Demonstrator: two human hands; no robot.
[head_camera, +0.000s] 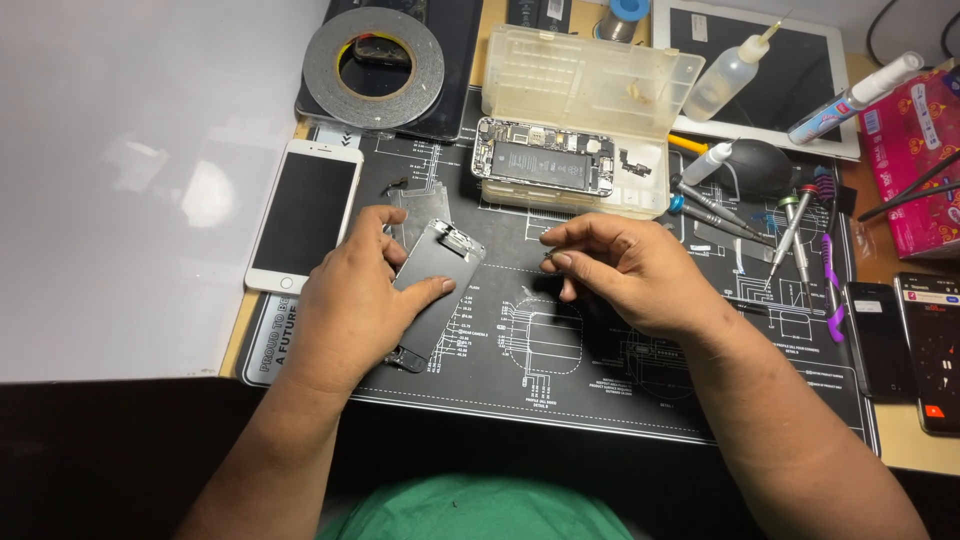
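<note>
The detached phone screen panel (432, 290) lies tilted on the black repair mat (600, 390), back side up, held by the left hand (350, 305): its fingers curl over the far edge and the thumb presses on the dark back plate. The mat, printed with white diagrams, covers most of the wooden desk (905, 450). A large white sheet (120, 180) overlaps the desk's left part. At the back a tablet with a white frame (770, 70) lies flat, and a clear plastic parts box (590, 90) stands open with an opened phone body (545, 160) resting on its front. A roll of grey tape (372, 65) sits on a dark device. A white phone (305, 215) lies face up beside the mat. Screwdrivers (790, 225) lie in a cluster to the right. The right hand (635, 275) hovers over the mat, its fingers pinched together at the tips; whatever they grip is too small to make out. A dark phone (930, 350) is cut off by the right edge.
</note>
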